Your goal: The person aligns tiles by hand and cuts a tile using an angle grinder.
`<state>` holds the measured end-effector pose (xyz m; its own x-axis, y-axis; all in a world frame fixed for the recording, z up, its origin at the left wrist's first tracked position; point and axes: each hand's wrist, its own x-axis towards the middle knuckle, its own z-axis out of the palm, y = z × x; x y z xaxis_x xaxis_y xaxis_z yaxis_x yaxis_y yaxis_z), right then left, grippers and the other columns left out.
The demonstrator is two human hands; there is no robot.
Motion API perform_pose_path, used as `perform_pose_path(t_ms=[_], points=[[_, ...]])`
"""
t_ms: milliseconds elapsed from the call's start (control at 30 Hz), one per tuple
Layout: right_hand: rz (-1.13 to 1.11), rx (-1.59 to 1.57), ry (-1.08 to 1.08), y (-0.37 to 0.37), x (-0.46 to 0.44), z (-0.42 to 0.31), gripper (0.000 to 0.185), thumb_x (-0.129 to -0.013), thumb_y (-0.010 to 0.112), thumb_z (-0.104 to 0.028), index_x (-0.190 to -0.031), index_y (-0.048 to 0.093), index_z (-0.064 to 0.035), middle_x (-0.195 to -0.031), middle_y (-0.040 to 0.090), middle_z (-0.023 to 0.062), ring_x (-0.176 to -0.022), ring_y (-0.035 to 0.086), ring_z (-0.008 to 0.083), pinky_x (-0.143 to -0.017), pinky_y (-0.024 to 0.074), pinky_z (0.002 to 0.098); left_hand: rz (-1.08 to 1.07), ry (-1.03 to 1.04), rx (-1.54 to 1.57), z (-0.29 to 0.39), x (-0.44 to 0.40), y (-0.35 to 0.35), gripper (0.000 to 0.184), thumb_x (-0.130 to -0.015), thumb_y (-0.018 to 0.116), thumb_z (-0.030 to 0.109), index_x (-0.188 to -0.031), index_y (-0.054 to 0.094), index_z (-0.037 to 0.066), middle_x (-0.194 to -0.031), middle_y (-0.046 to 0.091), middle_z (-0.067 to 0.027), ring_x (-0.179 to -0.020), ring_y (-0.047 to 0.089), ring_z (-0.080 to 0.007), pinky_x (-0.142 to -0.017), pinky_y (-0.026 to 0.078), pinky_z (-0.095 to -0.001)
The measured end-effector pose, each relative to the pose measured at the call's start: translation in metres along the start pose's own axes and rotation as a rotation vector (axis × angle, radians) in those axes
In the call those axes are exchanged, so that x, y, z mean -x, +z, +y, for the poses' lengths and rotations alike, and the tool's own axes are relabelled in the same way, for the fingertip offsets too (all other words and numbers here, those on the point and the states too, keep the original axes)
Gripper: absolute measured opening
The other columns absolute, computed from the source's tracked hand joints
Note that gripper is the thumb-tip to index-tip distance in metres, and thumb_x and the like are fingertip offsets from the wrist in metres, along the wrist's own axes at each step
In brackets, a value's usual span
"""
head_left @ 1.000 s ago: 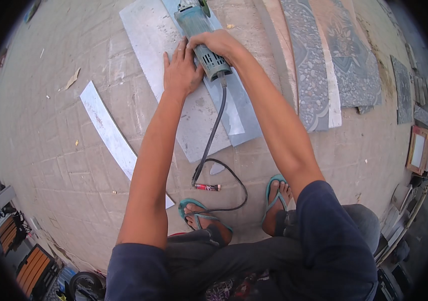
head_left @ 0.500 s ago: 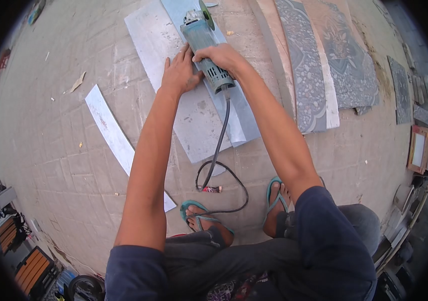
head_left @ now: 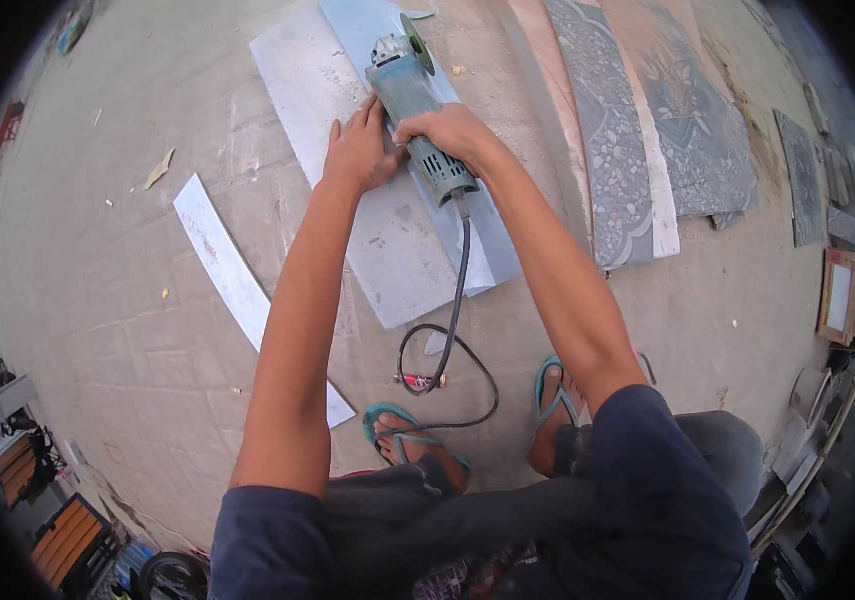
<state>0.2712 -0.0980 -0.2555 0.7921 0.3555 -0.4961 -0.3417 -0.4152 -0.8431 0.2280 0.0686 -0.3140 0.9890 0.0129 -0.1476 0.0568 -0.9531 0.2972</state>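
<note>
My right hand (head_left: 450, 130) is wrapped round the body of an angle grinder (head_left: 405, 85), whose green cutting disc (head_left: 417, 46) stands on edge at the far right end. Below the grinder lies a bluish strip of tile (head_left: 349, 22), on top of or beside a wider pale grey slab (head_left: 292, 68); I cannot tell which. My left hand (head_left: 359, 152) rests on the pale slab with its fingers spread, close against the grinder's left side. From the grinder's rear, a black cord (head_left: 463, 260) runs down and loops near my feet.
A narrow white offcut (head_left: 217, 238) lies to the left on the paved floor. Patterned stone-look tiles (head_left: 602, 130) lie to the right, with a wooden frame (head_left: 835, 295) further out. A small red cylinder (head_left: 422, 381) sits by my left sandal (head_left: 387, 420).
The grinder and my right hand have shifted slightly right and toward me. The cord's loop has swung a little. My left hand has stayed nearly in place.
</note>
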Motion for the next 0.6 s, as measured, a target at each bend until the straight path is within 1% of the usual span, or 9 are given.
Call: perform_pose_path(t_ms=[67, 233, 467, 600], points=[[-0.004, -0.018, 0.024, 0.001, -0.01, 0.002, 0.05, -0.062, 0.076, -0.032, -0.086, 0.066, 0.0109, -0.079, 0.064, 0.0144, -0.062, 0.06, 0.0212, -0.055, 0.0479, 0.0315, -0.003, -0.007, -0.008, 0.001, 0.001, -0.003, 0.09, -0.083, 0.069, 0.04, -0.154, 0.021, 0.011, -0.161, 0.024, -0.005, -0.145, 0.029, -0.0237, -0.119, 0.019, -0.054], [0.005, -0.016, -0.004, 0.002, -0.041, -0.002, 0.048, -0.064, 0.076, -0.031, -0.087, 0.067, 0.0098, -0.082, 0.066, 0.0148, -0.063, 0.061, 0.0209, -0.056, 0.0493, 0.0313, -0.016, 0.006, -0.023, 0.005, 0.004, -0.008, 0.097, -0.08, 0.071, 0.049, -0.154, 0.021, 0.011, -0.161, 0.023, -0.0054, -0.145, 0.029, -0.0229, -0.119, 0.019, -0.0533], [-0.035, -0.092, -0.066, 0.004, -0.086, -0.02, 0.044, -0.067, 0.076, -0.029, -0.089, 0.068, 0.0076, -0.084, 0.067, 0.0113, -0.064, 0.062, 0.0188, -0.059, 0.0511, 0.0309, -0.083, -0.028, 0.014, 0.008, 0.004, -0.017, 0.101, -0.078, 0.073, 0.051, -0.154, 0.021, 0.01, -0.16, 0.025, -0.0057, -0.145, 0.03, -0.0231, -0.119, 0.019, -0.0529], [-0.078, -0.074, -0.038, 0.001, -0.098, -0.04, 0.046, -0.067, 0.076, -0.03, -0.091, 0.067, 0.0081, -0.084, 0.065, 0.0122, -0.063, 0.062, 0.0193, -0.057, 0.0515, 0.0314, -0.061, -0.009, 0.053, 0.007, 0.005, -0.019, 0.104, -0.075, 0.076, 0.05, -0.154, 0.021, 0.009, -0.16, 0.025, -0.0065, -0.145, 0.03, -0.0237, -0.119, 0.019, -0.0528]])
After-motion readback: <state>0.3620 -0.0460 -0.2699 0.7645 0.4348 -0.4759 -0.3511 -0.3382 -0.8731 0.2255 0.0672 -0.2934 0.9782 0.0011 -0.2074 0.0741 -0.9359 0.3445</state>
